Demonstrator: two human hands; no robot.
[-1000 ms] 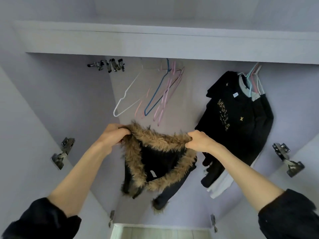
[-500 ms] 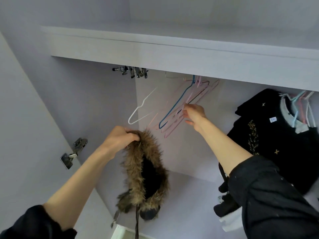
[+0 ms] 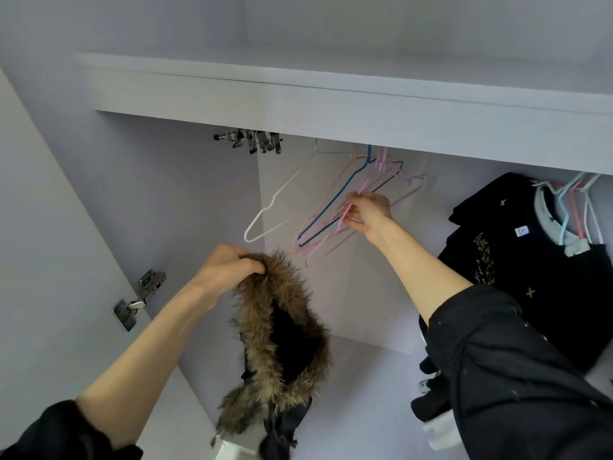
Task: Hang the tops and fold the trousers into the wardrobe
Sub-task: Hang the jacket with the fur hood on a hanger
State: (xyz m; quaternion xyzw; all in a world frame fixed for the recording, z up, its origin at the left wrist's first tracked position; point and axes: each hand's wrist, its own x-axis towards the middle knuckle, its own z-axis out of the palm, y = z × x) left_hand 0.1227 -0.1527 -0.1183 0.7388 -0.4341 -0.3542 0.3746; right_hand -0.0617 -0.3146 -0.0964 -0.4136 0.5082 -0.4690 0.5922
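A dark jacket with a brown fur-trimmed hood (image 3: 282,343) hangs from my left hand (image 3: 229,270), which grips the fur at its top edge. My right hand (image 3: 366,212) reaches up into the wardrobe and pinches a pink wire hanger (image 3: 335,240) in a bunch of empty hangers under the shelf. A dark blue hanger (image 3: 335,200) and a white hanger (image 3: 268,210) hang in the same bunch. The rail itself is hidden behind the shelf front.
Black tops with gold stars (image 3: 537,270) hang on hangers at the right. The white shelf front (image 3: 331,111) runs across above. Metal clips (image 3: 255,142) hang at the upper left, and a door hinge (image 3: 139,298) sits on the left wall.
My right hand let go of the fur hood and rose to the bunch of hangers, where it now pinches a pink one. The jacket now hangs from my left hand alone.
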